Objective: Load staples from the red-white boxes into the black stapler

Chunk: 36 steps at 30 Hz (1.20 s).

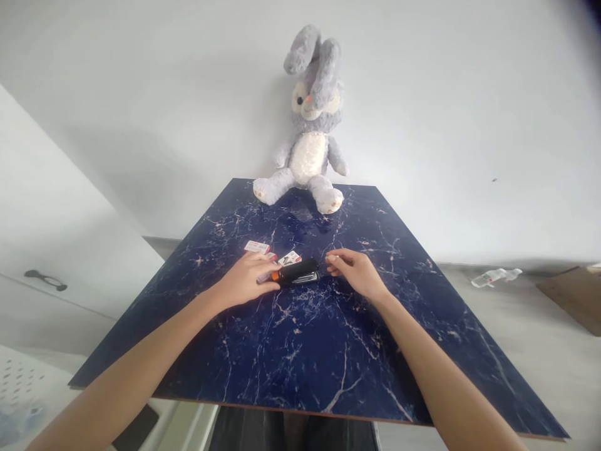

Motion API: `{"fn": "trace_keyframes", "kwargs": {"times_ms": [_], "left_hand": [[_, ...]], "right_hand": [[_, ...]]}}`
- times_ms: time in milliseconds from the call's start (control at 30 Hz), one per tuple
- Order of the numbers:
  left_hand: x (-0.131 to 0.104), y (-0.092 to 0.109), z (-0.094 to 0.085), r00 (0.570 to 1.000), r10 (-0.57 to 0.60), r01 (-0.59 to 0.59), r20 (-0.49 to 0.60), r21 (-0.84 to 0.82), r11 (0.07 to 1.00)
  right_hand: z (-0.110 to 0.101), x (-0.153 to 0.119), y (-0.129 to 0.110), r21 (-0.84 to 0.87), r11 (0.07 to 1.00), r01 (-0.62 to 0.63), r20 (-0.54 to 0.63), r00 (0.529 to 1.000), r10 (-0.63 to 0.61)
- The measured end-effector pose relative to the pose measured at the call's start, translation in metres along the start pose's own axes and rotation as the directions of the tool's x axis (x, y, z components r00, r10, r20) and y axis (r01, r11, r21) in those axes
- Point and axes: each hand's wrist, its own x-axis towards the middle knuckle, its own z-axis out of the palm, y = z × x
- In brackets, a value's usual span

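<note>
My left hand (pixel 248 279) is wrapped round the orange end of a black stapler (pixel 298 271), which lies across the middle of the blue marbled table (pixel 310 351). The stapler's free end points right. Just to the right of it is my right hand (pixel 353 269), its thumb and fingertips drawn together; whatever they hold, if anything, is too small to make out. A small white and red box (pixel 257 247) lies beyond my left fingers, and a white card or box with a dark picture (pixel 290 258) is behind the stapler.
A grey plush rabbit (pixel 310 156) sits at the table's far edge against the wall. On the floor at the right are a clear plastic bottle (pixel 496 277) and a brown cardboard box (pixel 573 294). A cabinet handle (pixel 46 280) shows at the left.
</note>
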Motion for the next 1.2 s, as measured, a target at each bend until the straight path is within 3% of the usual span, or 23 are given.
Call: {"fn": "trace_keyframes", "kwargs": {"times_ms": [167, 400, 600, 900, 1000, 1067, 1133, 1200], "left_hand": [[0.002, -0.017, 0.012, 0.990, 0.013, -0.010, -0.140, 0.028, 1.000], [-0.005, -0.019, 0.013, 0.978, 0.134, -0.115, -0.161, 0.121, 0.986], [-0.006, -0.026, 0.015, 0.966, 0.217, -0.173, -0.138, 0.275, 0.946], [-0.005, -0.032, 0.014, 0.978, 0.174, -0.141, -0.118, 0.249, 0.958], [-0.005, -0.031, 0.013, 0.979, 0.168, -0.135, -0.118, 0.252, 0.958], [-0.005, -0.030, 0.013, 0.978, 0.169, -0.135, -0.119, 0.251, 0.958], [-0.004, -0.030, 0.012, 0.979, 0.169, -0.137, -0.115, 0.246, 0.960], [-0.004, -0.029, 0.011, 0.980, 0.168, -0.138, -0.110, 0.239, 0.961]], "right_hand": [[-0.003, -0.001, -0.002, -0.101, 0.995, 0.002, -0.065, 0.998, -0.009], [-0.005, -0.004, -0.003, -0.179, 0.984, 0.012, -0.070, 0.997, -0.025], [0.001, -0.003, -0.001, -0.157, 0.980, 0.119, 0.087, 0.991, -0.106], [0.007, -0.002, 0.002, -0.244, 0.935, 0.257, 0.190, 0.958, -0.214], [-0.013, -0.002, -0.003, -0.362, 0.894, 0.263, 0.217, 0.957, -0.194], [-0.035, -0.003, -0.007, -0.451, 0.873, 0.185, 0.205, 0.974, -0.100], [-0.053, -0.003, -0.011, -0.497, 0.860, 0.114, 0.120, 0.991, -0.062], [-0.058, -0.004, -0.014, -0.499, 0.858, 0.118, 0.053, 0.993, -0.105]]}}
